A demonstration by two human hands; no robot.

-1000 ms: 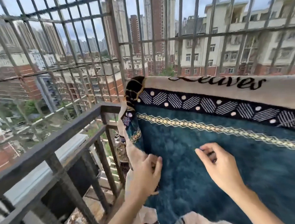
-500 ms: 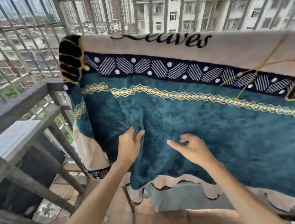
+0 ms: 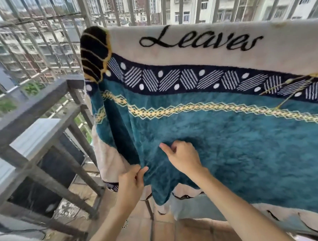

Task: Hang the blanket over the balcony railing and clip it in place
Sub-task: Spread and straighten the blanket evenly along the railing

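A teal blanket (image 3: 228, 139) with a cream band reading "Leaves" and a dark patterned border hangs over the balcony railing (image 3: 32, 107), covering its front rail. My left hand (image 3: 131, 181) pinches a fold of the teal fabric near the blanket's lower left edge. My right hand (image 3: 183, 157) lies against the fabric just above and to the right, fingers curled into the pile with the index finger pointing left. No clip is visible.
Vertical metal bars (image 3: 180, 8) rise behind the blanket, with apartment blocks beyond. The side railing runs down the left, over a dark box-like unit (image 3: 47, 180) outside it. Tiled floor (image 3: 159, 233) lies below the blanket's hem.
The view has moved closer to the blanket. My left hand dropped lower and now pinches a fold. My right hand moved left and up onto the fabric, its fingers curling.
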